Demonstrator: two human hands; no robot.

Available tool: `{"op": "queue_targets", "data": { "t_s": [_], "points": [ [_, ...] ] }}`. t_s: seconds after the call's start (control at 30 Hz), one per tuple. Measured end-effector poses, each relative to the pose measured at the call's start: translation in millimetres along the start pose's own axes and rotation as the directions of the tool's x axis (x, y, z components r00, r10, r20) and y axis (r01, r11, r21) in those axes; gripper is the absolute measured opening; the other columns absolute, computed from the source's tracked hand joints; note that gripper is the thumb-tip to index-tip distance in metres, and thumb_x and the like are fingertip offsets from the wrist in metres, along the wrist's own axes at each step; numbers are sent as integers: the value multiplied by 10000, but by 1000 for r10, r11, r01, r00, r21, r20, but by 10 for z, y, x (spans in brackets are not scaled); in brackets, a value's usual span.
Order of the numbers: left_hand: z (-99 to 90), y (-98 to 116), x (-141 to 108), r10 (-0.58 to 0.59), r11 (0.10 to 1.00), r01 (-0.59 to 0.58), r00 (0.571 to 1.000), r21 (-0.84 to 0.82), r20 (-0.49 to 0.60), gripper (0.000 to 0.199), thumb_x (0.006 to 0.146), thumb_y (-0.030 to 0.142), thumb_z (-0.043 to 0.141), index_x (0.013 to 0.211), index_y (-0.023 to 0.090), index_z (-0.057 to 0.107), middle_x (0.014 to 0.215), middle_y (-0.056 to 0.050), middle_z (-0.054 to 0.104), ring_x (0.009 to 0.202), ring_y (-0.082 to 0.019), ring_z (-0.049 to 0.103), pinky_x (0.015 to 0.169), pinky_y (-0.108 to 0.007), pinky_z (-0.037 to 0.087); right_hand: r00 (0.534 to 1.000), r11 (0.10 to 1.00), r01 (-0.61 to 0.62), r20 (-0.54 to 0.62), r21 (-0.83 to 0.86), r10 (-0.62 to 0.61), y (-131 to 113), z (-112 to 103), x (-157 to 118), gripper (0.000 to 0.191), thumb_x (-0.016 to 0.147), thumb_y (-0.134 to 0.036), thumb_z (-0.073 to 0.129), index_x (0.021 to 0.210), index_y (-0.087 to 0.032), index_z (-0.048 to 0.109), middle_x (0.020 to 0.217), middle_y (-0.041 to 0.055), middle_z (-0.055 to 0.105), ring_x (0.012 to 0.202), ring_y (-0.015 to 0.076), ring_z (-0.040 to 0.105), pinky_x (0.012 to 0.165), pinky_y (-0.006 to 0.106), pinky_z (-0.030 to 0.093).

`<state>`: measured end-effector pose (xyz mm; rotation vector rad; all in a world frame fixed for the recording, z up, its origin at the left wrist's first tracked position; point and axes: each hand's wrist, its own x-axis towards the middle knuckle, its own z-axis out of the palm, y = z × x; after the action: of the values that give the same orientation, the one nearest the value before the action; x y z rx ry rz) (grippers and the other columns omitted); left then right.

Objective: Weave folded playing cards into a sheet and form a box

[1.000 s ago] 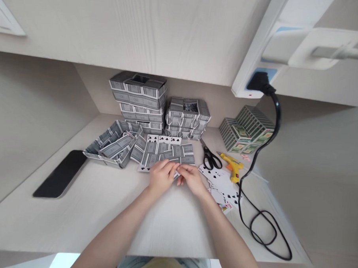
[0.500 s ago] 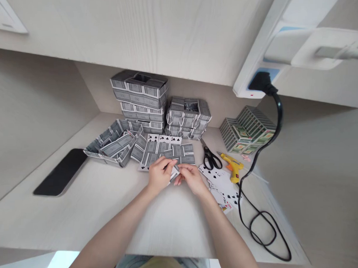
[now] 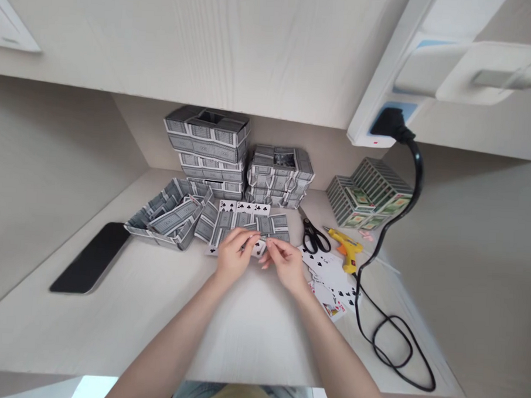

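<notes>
Between my two hands is a playing card [image 3: 258, 248], its white face with black marks turned toward me. My left hand [image 3: 235, 256] pinches the card's left side, fingers curled over it. At its right edge my right hand [image 3: 285, 262] grips with thumb and fingertips together. Just behind the hands lies a flat panel of joined playing cards [image 3: 226, 221], grey backs up, with white card faces showing along its far edge. Part of that panel is hidden by my fingers.
An open card-built tray [image 3: 158, 238] holding folded cards stands left, beside a black phone [image 3: 91, 256]. Card-built boxes [image 3: 210, 141] are stacked behind. At right are black scissors [image 3: 314, 236], a yellow glue gun [image 3: 346, 246], loose cards [image 3: 328, 272], card packs [image 3: 375, 192] and a looping black cable [image 3: 387, 319].
The card between my hands has turned, so its white printed face shows where its grey patterned back and edge showed before. Both hands stay nearly in place.
</notes>
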<state>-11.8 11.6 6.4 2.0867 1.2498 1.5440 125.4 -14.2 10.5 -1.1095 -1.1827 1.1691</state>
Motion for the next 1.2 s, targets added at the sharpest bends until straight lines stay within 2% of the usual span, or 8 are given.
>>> {"op": "queue_targets", "data": {
  "t_s": [0.17, 0.37, 0.5, 0.73, 0.87, 1.03, 1.1, 1.2],
  "points": [
    [43, -15, -48, 67, 994, -68, 998, 84, 15, 167, 812, 237, 513, 903, 214, 652, 852, -24, 690, 759, -139, 626, 723, -261, 476, 976, 977, 151, -136, -148, -171, 74, -61, 6, 265, 748, -401, 561, 884, -193, 654, 838, 48, 677, 641, 171, 644, 599, 301, 550],
    [96, -26, -113, -26, 990, 8, 992, 141, 122, 212, 834, 194, 445, 940, 200, 629, 879, -36, 694, 758, -142, 637, 708, -255, 475, 974, 956, 113, -158, -272, -160, 123, -54, 19, 190, 749, -379, 562, 756, -194, 604, 628, 13, 624, 522, 148, 585, 484, 253, 464],
    [122, -3, -115, -100, 992, 85, 980, 94, 170, 237, 830, 152, 392, 925, 198, 604, 880, -28, 683, 784, -137, 624, 709, -252, 464, 966, 937, 165, -141, -307, -216, 103, -82, 37, 165, 763, -337, 532, 676, -200, 561, 594, -11, 560, 516, 121, 492, 485, 230, 389],
    [55, 29, -85, -175, 984, 168, 969, 49, 177, 185, 830, 250, 412, 733, 187, 557, 677, -1, 605, 638, -126, 541, 601, -230, 387, 994, 991, 87, -52, -105, -93, 70, -135, 63, 147, 696, -316, 602, 635, -191, 557, 555, -39, 504, 468, 87, 394, 451, 215, 310],
    [18, 64, -66, -243, 960, 265, 950, -93, 197, 328, 829, 369, 410, 565, 176, 446, 514, 33, 410, 522, -104, 406, 523, -223, 309, 994, 985, -98, 61, 144, 90, 43, -139, 65, 241, 641, -378, 655, 603, -195, 502, 412, -94, 365, 359, 55, 270, 375, 199, 193],
    [81, 108, -32, -432, 724, 541, 839, -428, 330, 403, 773, 502, 460, 552, 172, 390, 503, 52, 352, 474, -79, 341, 470, -213, 291, 956, 905, -275, 195, 324, 221, 14, -123, 52, 327, 626, -439, 669, 610, -204, 441, 332, -114, 331, 304, 49, 242, 357, 195, 166],
    [91, 110, -9, -480, 663, 594, 804, -455, 351, 399, 751, 503, 497, 554, 167, 407, 500, 54, 367, 468, -73, 350, 459, -206, 294, 957, 896, -276, 184, 349, 223, 12, -105, 55, 333, 637, -447, 664, 619, -203, 438, 335, -112, 344, 304, 49, 258, 355, 193, 179],
    [71, 102, 29, -522, 646, 613, 789, -454, 323, 357, 710, 483, 561, 591, 159, 471, 520, 46, 440, 485, -75, 404, 467, -198, 327, 980, 920, -196, 87, 338, 177, 28, -76, 72, 322, 662, -453, 650, 630, -194, 462, 360, -98, 393, 325, 52, 316, 373, 194, 237]
  ]
}}
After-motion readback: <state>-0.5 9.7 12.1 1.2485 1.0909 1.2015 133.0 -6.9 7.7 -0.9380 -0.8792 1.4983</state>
